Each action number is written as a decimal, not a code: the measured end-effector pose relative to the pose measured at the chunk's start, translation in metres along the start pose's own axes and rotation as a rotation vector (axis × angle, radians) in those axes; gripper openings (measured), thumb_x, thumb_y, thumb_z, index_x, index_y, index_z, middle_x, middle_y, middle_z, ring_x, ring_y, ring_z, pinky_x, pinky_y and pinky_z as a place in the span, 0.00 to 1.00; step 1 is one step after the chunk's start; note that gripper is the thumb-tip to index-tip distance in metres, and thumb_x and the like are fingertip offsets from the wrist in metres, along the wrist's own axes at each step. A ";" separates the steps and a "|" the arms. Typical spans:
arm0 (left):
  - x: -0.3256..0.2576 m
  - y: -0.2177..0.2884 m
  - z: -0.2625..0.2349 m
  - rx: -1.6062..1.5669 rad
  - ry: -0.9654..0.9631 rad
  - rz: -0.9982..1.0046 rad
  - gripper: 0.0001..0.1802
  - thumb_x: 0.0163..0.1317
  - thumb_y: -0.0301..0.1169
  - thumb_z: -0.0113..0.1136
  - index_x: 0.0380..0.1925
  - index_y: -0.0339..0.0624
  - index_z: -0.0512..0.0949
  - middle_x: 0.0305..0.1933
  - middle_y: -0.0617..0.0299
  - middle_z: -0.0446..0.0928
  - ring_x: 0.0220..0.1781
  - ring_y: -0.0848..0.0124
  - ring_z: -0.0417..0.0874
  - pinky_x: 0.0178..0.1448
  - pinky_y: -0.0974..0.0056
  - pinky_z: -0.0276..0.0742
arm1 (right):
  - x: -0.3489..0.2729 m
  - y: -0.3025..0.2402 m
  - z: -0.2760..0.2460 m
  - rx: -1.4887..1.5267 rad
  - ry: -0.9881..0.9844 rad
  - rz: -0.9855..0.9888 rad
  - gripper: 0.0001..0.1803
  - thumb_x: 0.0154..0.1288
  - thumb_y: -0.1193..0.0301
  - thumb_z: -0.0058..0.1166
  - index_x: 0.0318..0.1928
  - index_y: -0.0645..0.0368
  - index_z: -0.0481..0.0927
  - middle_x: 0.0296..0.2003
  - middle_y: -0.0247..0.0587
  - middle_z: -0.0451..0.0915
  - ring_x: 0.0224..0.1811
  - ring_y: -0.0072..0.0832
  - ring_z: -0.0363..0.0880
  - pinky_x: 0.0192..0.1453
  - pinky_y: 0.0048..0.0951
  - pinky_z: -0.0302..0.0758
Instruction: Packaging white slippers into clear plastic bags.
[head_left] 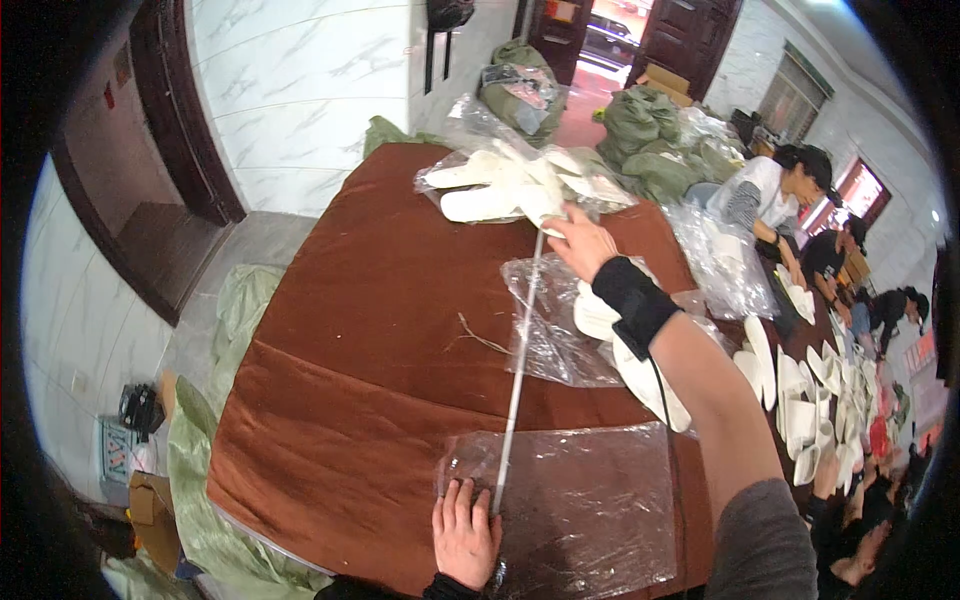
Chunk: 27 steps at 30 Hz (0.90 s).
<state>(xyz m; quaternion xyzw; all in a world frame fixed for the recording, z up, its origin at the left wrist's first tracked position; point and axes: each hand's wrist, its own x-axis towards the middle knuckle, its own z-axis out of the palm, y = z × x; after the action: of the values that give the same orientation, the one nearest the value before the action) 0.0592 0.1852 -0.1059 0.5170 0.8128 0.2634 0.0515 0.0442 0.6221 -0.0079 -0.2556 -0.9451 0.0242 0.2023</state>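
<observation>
A long, thin white strip runs straight across the brown cloth between my two hands. My left hand lies flat, fingers stretched, on the edge of a clear plastic bag, its thumb by the strip's near end. At the far end, the fingertips of my right hand close on the strip, beside a pile of white slippers in clear plastic. Under my right forearm sit more white slippers and another clear bag. A black band wraps my right wrist.
The brown cloth covers a large table. To the right, co-workers bend over rows of white slippers. Stuffed green sacks stand near the far doorway. Green sheeting and a cardboard box lie at the left.
</observation>
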 end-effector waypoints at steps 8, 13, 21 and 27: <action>0.008 0.005 -0.008 -0.004 0.117 0.077 0.20 0.57 0.31 0.60 0.49 0.39 0.73 0.57 0.46 0.70 0.62 0.50 0.69 0.66 0.52 0.65 | 0.070 0.028 0.071 0.283 0.091 0.307 0.23 0.59 0.65 0.59 0.55 0.57 0.76 0.56 0.54 0.74 0.49 0.40 0.79 0.54 0.37 0.75; -0.002 -0.008 -0.003 0.005 0.005 0.002 0.24 0.55 0.33 0.61 0.53 0.40 0.71 0.61 0.49 0.66 0.67 0.50 0.64 0.68 0.46 0.59 | 0.025 -0.045 0.024 0.492 0.234 0.396 0.19 0.54 0.72 0.63 0.45 0.61 0.72 0.28 0.44 0.77 0.34 0.40 0.79 0.43 0.36 0.74; -0.001 0.000 0.006 0.010 0.130 0.098 0.21 0.57 0.32 0.59 0.51 0.38 0.71 0.60 0.47 0.67 0.67 0.51 0.63 0.69 0.48 0.58 | -0.041 -0.022 -0.124 0.988 0.157 0.226 0.08 0.67 0.69 0.53 0.37 0.59 0.81 0.33 0.27 0.80 0.28 0.12 0.69 0.34 0.15 0.65; -0.007 -0.006 0.014 0.063 0.175 0.122 0.20 0.59 0.33 0.57 0.50 0.37 0.70 0.60 0.47 0.67 0.68 0.51 0.63 0.70 0.49 0.56 | -0.124 -0.099 -0.244 0.850 0.235 0.027 0.11 0.70 0.68 0.49 0.38 0.62 0.81 0.36 0.30 0.81 0.37 0.15 0.73 0.44 0.19 0.71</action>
<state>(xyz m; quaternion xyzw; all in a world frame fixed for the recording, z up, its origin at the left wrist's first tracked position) 0.0630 0.1823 -0.1223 0.5416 0.7892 0.2847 -0.0521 0.1910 0.4610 0.1845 -0.1628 -0.8183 0.3843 0.3953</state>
